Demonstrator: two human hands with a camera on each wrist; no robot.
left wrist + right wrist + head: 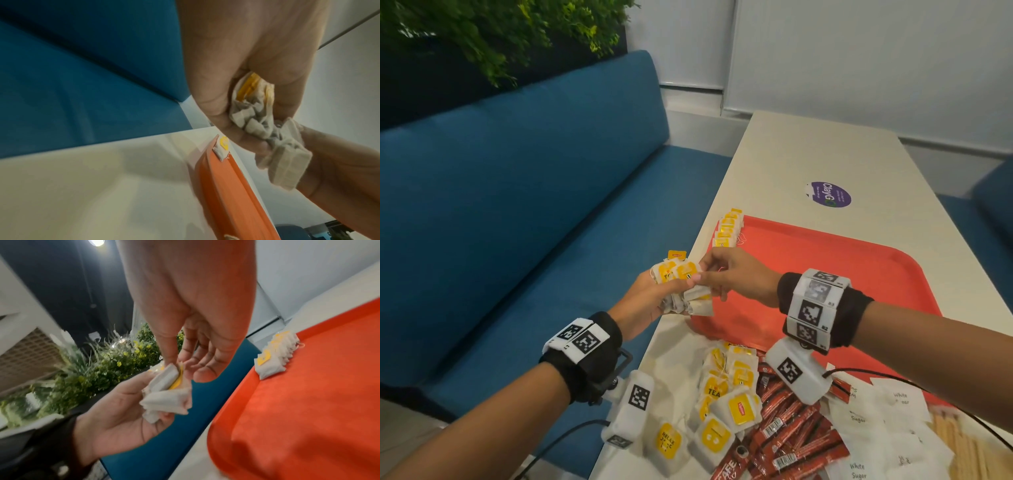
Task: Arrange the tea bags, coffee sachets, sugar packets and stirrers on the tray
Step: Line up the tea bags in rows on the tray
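Observation:
My left hand (654, 294) grips a bunch of white tea bags with yellow tags (678, 277) just off the table's left edge, beside the red tray (842, 274). My right hand (726, 274) reaches across and pinches one tea bag (171, 375) at the top of that bunch. The left wrist view shows the bunch of tea bags (257, 113) squeezed in my left hand's fingers (213, 91). A neat row of tea bags (729, 228) stands in the tray's far left corner. Loose tea bags (722, 401), red coffee sachets (791, 428), white sugar packets (876, 421) and wooden stirrers (955, 445) lie heaped at the near end.
The white table (808, 150) runs away from me, with a purple round sticker (828, 194) beyond the tray. A blue bench seat (517, 212) lies along the left. Cables trail from both wrist cameras.

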